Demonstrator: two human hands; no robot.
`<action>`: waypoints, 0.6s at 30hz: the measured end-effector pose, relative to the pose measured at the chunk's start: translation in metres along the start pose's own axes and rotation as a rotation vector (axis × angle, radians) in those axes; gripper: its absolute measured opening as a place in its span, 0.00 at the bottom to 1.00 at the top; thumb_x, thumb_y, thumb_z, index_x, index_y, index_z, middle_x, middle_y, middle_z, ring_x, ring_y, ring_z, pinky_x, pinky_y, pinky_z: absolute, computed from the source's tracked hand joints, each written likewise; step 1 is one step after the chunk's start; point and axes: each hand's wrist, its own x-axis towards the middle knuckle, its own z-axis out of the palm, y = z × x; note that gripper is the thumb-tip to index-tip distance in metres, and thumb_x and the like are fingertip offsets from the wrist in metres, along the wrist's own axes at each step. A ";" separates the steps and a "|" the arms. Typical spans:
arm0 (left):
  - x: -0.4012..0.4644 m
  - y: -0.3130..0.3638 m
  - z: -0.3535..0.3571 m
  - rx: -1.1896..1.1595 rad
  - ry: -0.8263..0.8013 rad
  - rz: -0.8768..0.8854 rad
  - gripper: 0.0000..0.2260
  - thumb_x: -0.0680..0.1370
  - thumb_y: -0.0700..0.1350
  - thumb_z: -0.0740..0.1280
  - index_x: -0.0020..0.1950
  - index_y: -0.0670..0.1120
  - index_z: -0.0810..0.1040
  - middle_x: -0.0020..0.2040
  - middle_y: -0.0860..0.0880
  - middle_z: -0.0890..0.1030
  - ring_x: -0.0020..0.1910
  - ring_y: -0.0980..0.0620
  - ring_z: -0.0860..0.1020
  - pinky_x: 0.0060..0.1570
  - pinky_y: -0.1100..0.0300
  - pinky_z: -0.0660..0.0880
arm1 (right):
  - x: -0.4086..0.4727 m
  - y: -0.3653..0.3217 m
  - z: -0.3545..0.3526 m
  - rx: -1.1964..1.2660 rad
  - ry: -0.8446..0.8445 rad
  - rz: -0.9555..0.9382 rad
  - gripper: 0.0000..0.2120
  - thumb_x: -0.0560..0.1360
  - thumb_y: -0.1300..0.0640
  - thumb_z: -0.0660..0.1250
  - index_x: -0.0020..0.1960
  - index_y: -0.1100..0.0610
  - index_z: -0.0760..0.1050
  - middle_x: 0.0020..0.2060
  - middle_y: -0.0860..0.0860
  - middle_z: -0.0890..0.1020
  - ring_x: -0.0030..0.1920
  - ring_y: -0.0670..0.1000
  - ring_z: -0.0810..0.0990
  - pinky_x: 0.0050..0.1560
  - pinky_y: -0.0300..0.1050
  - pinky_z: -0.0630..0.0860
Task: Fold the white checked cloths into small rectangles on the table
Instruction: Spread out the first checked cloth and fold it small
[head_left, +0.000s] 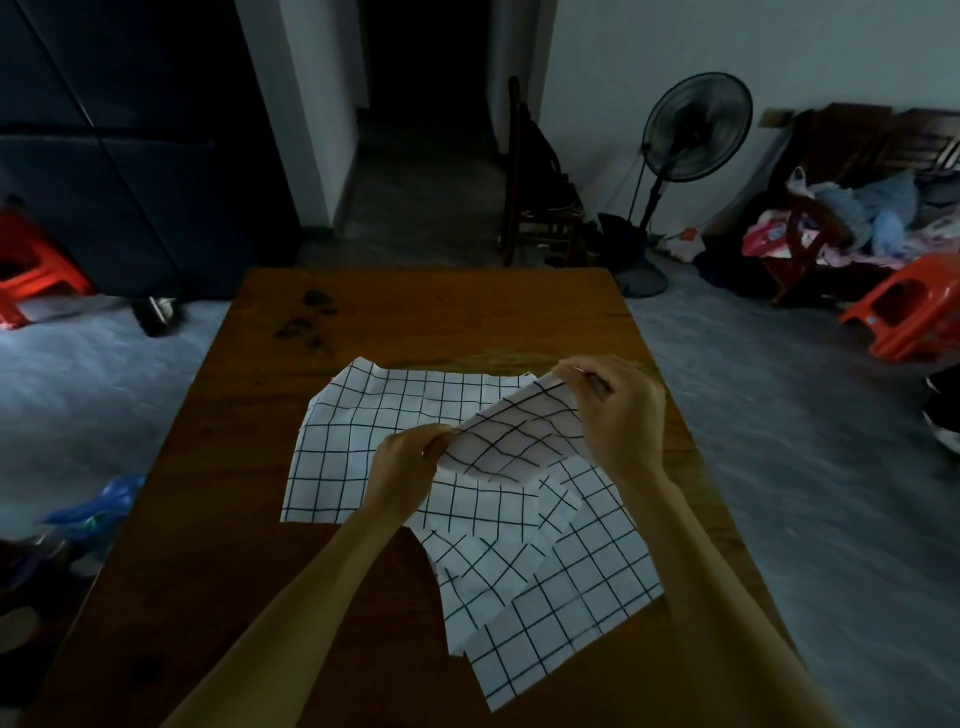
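Holding one checked cloth (511, 434) up between both hands above the desk (218, 519), ready for a fold.

The left hand (408, 470) pinches the near-left edge of the lifted cloth and the right hand (621, 410) pinches its far-right corner, each grip clamped on the fabric; held at opposite ends like this, the piece is stretched fairly flat, which probably lets the edges be lined up before it is doubled over. It hangs just above the other cloths, not yet lying on the desk. Below it, a spread cloth (353, 452) lies flat on the left, and two more overlapping cloths (561, 597) sit nearer the person on the right, one partly under the other. None looks folded into a small rectangle yet, so the task seems at an early stage. A fan (693, 127) stands on the floor beyond.
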 end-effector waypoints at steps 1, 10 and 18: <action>0.001 -0.002 -0.002 0.020 -0.010 -0.014 0.10 0.79 0.44 0.62 0.53 0.43 0.81 0.43 0.47 0.84 0.40 0.52 0.81 0.41 0.61 0.79 | -0.001 0.001 0.000 0.004 -0.002 0.002 0.08 0.74 0.54 0.68 0.48 0.57 0.82 0.42 0.46 0.84 0.40 0.42 0.81 0.38 0.33 0.77; 0.031 0.043 -0.017 0.048 -0.058 0.067 0.21 0.78 0.56 0.60 0.66 0.46 0.73 0.58 0.50 0.79 0.57 0.54 0.75 0.58 0.57 0.69 | -0.004 0.000 0.011 -0.006 -0.148 -0.052 0.05 0.75 0.57 0.69 0.48 0.58 0.82 0.42 0.50 0.84 0.40 0.45 0.82 0.39 0.37 0.79; 0.032 0.048 -0.009 0.126 -0.119 0.087 0.11 0.81 0.48 0.59 0.53 0.48 0.80 0.36 0.56 0.77 0.32 0.58 0.74 0.34 0.65 0.69 | 0.007 -0.006 -0.005 0.092 -0.105 -0.012 0.06 0.74 0.55 0.69 0.48 0.57 0.82 0.42 0.45 0.83 0.39 0.38 0.80 0.36 0.30 0.74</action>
